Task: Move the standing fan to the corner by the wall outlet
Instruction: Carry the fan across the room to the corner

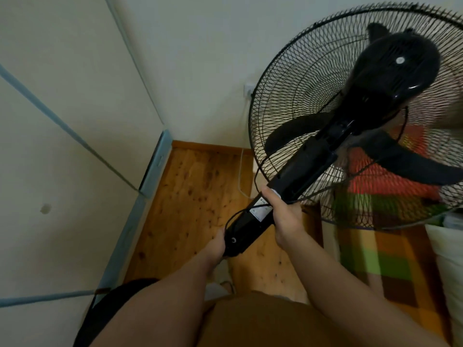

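Note:
The black standing fan (pixel 310 161) fills the right of the head view, its round wire cage and dark blades tilted away from me toward the upper right. My right hand (pixel 280 216) is wrapped around the fan's neck just below the control panel. My left hand (pixel 219 244) grips the lower end of that black column from the left. The fan's base and lower pole are hidden beneath my arms. A white wall outlet (pixel 248 89) sits on the far wall, just left of the cage rim, with a thin white cord (pixel 241 169) hanging down from it to the floor.
A cream wardrobe with blue trim (pixel 75 146) lines the left side. Bare wooden floor (pixel 198 191) runs between it and the far wall corner. A bed with a colourful checked cover (pixel 375 251) and a white pillow (pixel 448 249) lie on the right, behind the fan.

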Action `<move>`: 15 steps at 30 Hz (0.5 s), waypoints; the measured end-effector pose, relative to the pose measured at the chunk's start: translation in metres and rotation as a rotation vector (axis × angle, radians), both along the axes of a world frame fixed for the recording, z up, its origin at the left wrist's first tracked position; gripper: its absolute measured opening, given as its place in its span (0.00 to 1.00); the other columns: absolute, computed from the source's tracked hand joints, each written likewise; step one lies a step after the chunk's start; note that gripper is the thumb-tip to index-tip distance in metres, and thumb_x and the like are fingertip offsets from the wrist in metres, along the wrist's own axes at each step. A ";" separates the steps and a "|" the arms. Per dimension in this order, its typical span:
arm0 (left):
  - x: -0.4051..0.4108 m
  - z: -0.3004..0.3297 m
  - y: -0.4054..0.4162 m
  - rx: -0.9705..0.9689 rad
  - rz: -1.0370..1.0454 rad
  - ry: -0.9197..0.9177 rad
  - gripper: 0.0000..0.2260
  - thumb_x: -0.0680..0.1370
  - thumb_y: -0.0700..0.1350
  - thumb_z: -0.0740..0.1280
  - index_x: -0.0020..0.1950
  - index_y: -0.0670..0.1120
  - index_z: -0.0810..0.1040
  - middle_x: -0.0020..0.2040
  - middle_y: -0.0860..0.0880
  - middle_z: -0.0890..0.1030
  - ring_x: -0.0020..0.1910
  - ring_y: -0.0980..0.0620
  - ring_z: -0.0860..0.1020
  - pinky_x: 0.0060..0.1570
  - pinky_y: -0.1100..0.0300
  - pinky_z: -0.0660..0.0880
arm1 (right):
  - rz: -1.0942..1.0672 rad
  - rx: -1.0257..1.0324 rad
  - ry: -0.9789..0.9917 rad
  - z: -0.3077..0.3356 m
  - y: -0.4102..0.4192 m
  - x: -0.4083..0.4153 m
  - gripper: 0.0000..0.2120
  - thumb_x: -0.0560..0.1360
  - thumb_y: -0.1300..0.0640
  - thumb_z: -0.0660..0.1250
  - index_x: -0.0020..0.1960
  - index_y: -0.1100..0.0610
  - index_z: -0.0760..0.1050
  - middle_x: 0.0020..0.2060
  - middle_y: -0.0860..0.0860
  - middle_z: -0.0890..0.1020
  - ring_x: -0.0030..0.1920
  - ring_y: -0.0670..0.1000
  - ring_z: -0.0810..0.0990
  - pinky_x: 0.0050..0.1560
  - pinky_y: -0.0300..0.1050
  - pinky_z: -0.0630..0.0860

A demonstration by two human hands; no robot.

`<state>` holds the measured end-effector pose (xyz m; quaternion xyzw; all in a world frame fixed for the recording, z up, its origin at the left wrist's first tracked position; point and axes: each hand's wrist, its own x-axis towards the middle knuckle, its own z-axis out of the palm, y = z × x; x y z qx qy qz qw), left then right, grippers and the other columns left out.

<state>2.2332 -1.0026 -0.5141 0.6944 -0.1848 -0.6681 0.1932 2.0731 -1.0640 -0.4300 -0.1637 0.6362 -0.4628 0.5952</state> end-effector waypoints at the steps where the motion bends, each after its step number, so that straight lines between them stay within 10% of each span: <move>1: 0.004 0.000 -0.009 0.007 0.020 0.014 0.25 0.86 0.56 0.45 0.70 0.46 0.73 0.53 0.46 0.81 0.50 0.49 0.80 0.44 0.59 0.79 | 0.006 -0.014 0.025 0.003 -0.006 0.006 0.25 0.58 0.44 0.84 0.49 0.46 0.77 0.50 0.47 0.85 0.52 0.50 0.84 0.56 0.49 0.79; 4: 0.014 0.002 -0.035 -0.009 0.087 0.027 0.25 0.86 0.56 0.49 0.73 0.41 0.72 0.65 0.38 0.78 0.65 0.39 0.76 0.69 0.45 0.71 | 0.028 -0.058 0.052 0.014 -0.021 0.020 0.20 0.61 0.47 0.84 0.48 0.46 0.79 0.42 0.43 0.87 0.47 0.46 0.85 0.42 0.39 0.79; 9: 0.035 0.006 -0.064 -0.024 0.087 0.014 0.20 0.84 0.56 0.52 0.59 0.46 0.79 0.50 0.45 0.81 0.44 0.49 0.78 0.43 0.58 0.76 | 0.078 -0.158 0.057 0.033 -0.042 0.043 0.15 0.67 0.53 0.82 0.47 0.47 0.78 0.35 0.36 0.85 0.37 0.34 0.83 0.29 0.27 0.75; 15: 0.050 0.017 -0.098 -0.068 0.168 0.110 0.25 0.85 0.56 0.53 0.72 0.40 0.73 0.69 0.37 0.75 0.68 0.38 0.73 0.72 0.44 0.67 | 0.128 -0.247 0.103 0.047 -0.065 0.067 0.14 0.67 0.53 0.81 0.49 0.51 0.81 0.40 0.44 0.86 0.40 0.37 0.84 0.31 0.29 0.77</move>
